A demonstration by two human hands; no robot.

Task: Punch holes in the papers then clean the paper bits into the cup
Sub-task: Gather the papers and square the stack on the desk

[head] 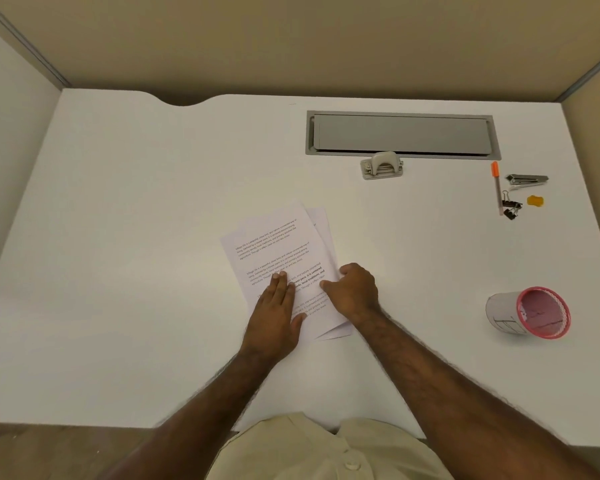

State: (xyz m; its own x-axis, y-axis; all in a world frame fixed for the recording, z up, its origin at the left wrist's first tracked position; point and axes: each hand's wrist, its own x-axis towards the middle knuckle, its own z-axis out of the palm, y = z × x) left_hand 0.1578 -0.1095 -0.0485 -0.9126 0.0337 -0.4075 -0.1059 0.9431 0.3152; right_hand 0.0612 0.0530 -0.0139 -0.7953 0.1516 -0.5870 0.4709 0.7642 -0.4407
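Table [153, 202]: white, carries everything; the papers are the landmark here.
Cable tray [400, 133]: grey lidded slot, beyond the papers to the right, lid down.
Papers [278, 244]: a loose, fanned stack near the table's front edge, not yet squared, likely being evened up for punching.
Left hand [274, 306]: rests flat on the papers, fingers [279, 284] straight and together, pinning the sheets.
Right hand [355, 289]: at the papers' right edge, fingers curled onto it, seemingly nudging sheets into line.
Cup [530, 313]: well right of the papers, red-rimmed, looks tipped toward the camera; no bits visible inside.
Hole punch [383, 165]: beyond the papers, beside the tray, untouched.
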